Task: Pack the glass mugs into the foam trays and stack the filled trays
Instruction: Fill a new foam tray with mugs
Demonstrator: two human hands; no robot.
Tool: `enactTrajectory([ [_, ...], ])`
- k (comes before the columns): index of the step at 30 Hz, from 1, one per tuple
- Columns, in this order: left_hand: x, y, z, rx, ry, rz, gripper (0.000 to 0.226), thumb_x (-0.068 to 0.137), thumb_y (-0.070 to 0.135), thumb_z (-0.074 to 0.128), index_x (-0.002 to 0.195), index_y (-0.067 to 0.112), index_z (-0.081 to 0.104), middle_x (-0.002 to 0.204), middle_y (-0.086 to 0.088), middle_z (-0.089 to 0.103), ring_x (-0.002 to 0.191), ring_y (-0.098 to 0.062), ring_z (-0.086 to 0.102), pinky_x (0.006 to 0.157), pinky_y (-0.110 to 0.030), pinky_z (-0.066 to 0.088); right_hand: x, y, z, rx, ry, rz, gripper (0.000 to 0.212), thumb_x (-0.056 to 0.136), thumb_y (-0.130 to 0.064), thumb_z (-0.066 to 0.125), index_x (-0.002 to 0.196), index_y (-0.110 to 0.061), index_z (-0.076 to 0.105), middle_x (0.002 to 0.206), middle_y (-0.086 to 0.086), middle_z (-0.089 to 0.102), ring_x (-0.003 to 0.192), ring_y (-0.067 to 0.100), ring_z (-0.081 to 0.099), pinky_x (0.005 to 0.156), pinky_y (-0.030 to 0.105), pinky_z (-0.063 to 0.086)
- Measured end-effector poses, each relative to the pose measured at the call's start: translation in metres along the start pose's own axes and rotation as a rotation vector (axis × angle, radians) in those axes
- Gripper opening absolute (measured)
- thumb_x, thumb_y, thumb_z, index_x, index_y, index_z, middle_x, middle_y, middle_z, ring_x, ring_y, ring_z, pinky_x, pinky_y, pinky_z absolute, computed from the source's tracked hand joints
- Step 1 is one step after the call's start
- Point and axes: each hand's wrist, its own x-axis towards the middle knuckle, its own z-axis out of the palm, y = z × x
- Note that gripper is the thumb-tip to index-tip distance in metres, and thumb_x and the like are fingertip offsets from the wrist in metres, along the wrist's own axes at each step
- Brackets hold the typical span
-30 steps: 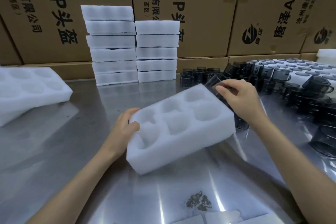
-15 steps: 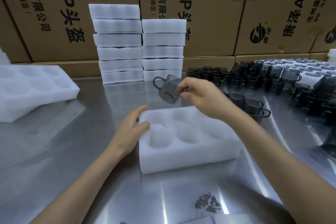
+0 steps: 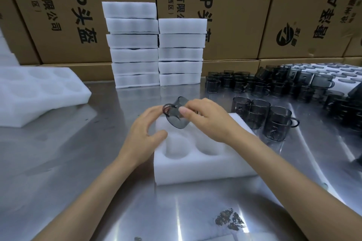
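A white foam tray (image 3: 197, 168) with round pockets lies flat on the steel table in front of me. My right hand (image 3: 207, 119) pinches a smoky glass mug (image 3: 176, 117), tilted, just above the tray's far-left pocket. My left hand (image 3: 146, 129) sits at the tray's left edge, thumb on the foam, fingertips touching the mug's handle. Three loose mugs (image 3: 260, 115) stand just right of the tray. Many more mugs (image 3: 274, 84) crowd the table's right side.
Two stacks of foam trays (image 3: 156, 49) stand at the back against cardboard boxes (image 3: 215, 6). Another empty tray (image 3: 37, 92) lies at the left. A foam sheet (image 3: 333, 68) with round cut-outs lies at the far right. A dark smudge (image 3: 229, 219) marks the table's near side.
The tray went from tilted to flat on the table. My right hand picked up a mug and brought it down over the tray's far-left pocket; my left fingers rose to meet its handle.
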Motion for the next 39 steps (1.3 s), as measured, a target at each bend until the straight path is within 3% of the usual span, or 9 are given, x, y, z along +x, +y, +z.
enactTrajectory([
  [4,-0.001,0.004,-0.001,0.051,0.014,0.094,0.058,0.072,0.01,0.051,0.122,0.039,0.052,0.122,0.026,0.054,0.116,0.005,0.049,0.1,-0.013,0.033,0.005,-0.01,0.0,0.235,0.026,0.074,0.055,0.094,-0.055,0.038,0.078,-0.008,0.061,0.073,0.008,0.059,0.071,0.016,0.05,0.063,0.029,0.037],
  [8,-0.002,0.005,-0.003,0.018,0.049,0.138,0.054,0.076,0.006,0.051,0.125,0.024,0.058,0.122,0.011,0.059,0.116,0.001,0.052,0.097,-0.012,0.036,0.009,-0.018,0.005,0.38,0.076,0.127,0.037,0.092,-0.033,0.051,0.055,-0.027,0.051,0.055,-0.011,0.048,0.055,0.003,0.04,0.051,0.019,0.03],
  [13,-0.001,0.007,-0.005,0.071,0.144,0.167,0.038,0.079,0.008,0.053,0.112,0.021,0.066,0.11,0.007,0.063,0.104,0.0,0.056,0.091,-0.012,0.039,0.006,-0.017,0.008,0.303,0.082,0.073,0.021,0.092,-0.011,0.046,0.088,-0.018,0.065,0.095,-0.009,0.059,0.115,0.001,0.042,0.076,-0.001,0.026],
  [16,0.0,0.004,-0.006,0.102,0.204,0.122,0.032,0.081,0.012,0.05,0.106,0.02,0.068,0.101,0.005,0.065,0.095,0.002,0.057,0.085,-0.013,0.042,0.001,-0.011,0.013,0.074,-0.012,0.018,0.018,0.098,-0.018,0.042,0.098,-0.011,0.059,0.106,-0.004,0.061,0.135,0.009,0.026,0.096,0.016,0.026],
  [19,0.0,0.001,-0.006,0.082,0.21,0.064,0.034,0.082,0.015,0.047,0.11,0.024,0.064,0.102,0.005,0.063,0.092,0.003,0.057,0.084,-0.016,0.043,-0.005,-0.016,0.015,-0.119,-0.05,-0.043,0.013,0.098,-0.022,0.04,0.087,-0.019,0.047,0.088,-0.013,0.051,0.118,0.014,0.038,0.082,0.033,0.039],
  [24,-0.004,-0.001,-0.004,0.118,0.137,0.062,0.04,0.083,0.018,0.046,0.118,0.036,0.056,0.11,0.019,0.056,0.096,0.004,0.055,0.084,-0.008,0.039,-0.01,-0.02,0.015,-0.207,-0.079,-0.082,0.011,0.099,-0.024,0.037,0.09,-0.021,0.044,0.094,-0.011,0.051,0.106,0.018,0.036,0.08,0.037,0.042],
  [29,-0.004,-0.001,-0.005,0.191,0.076,0.094,0.041,0.085,0.018,0.047,0.123,0.023,0.061,0.121,0.013,0.057,0.112,0.0,0.051,0.093,-0.008,0.037,-0.01,-0.021,0.015,-0.224,-0.092,-0.087,0.016,0.099,-0.031,0.038,0.086,-0.024,0.043,0.088,-0.013,0.049,0.105,0.017,0.04,0.083,0.033,0.039],
  [34,-0.006,0.003,-0.012,0.227,-0.001,0.108,0.048,0.084,0.027,0.041,0.13,0.024,0.056,0.138,0.015,0.048,0.128,-0.001,0.042,0.105,-0.015,0.03,-0.015,-0.013,0.006,-0.084,0.054,-0.061,0.038,0.098,-0.02,0.039,0.135,-0.026,0.048,0.134,-0.012,0.05,0.126,0.005,0.034,0.101,0.016,0.023],
  [39,-0.008,0.004,-0.017,0.314,-0.064,0.14,0.065,0.076,0.038,0.027,0.132,0.021,0.054,0.142,0.011,0.044,0.136,-0.006,0.035,0.116,-0.029,0.02,-0.019,-0.004,0.007,-0.118,-0.179,-0.02,0.051,0.101,-0.02,0.029,0.151,-0.026,0.018,0.157,-0.016,0.012,0.143,0.0,0.003,0.109,0.011,0.0],
])
